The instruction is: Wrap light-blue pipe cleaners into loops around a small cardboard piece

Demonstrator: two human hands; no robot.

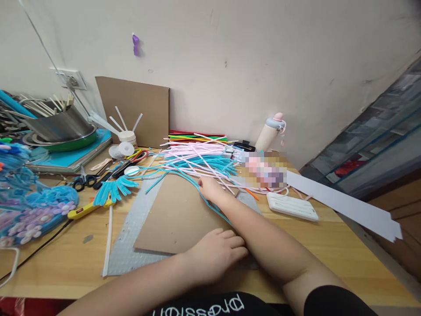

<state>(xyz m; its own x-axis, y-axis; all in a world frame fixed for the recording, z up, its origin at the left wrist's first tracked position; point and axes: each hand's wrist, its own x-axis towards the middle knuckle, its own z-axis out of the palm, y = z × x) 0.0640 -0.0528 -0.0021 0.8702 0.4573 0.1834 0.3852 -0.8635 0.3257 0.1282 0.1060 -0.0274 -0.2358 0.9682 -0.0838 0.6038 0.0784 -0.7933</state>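
My right hand (210,189) reaches across the far part of a brown cardboard sheet (171,215), its fingers closed on thin blue pipe cleaners (184,172). These strands run from the pile at the back, past the hand and down under my right forearm. My left hand (219,252) rests at the near right edge of the cardboard, fingers curled in. Its fingertips are tucked by the right forearm, so what they hold, if anything, is hidden. Under the cardboard lies a grey cutting mat (126,239).
Behind the cardboard lie pink pipe cleaners (194,150) and more blue ones. On the left are a yellow glue gun (82,211), black scissors (84,179), a fuzzy blue bundle (113,188) and a steel bowl (62,123). To the right are a white power bank (292,206) and a bottle (268,135).
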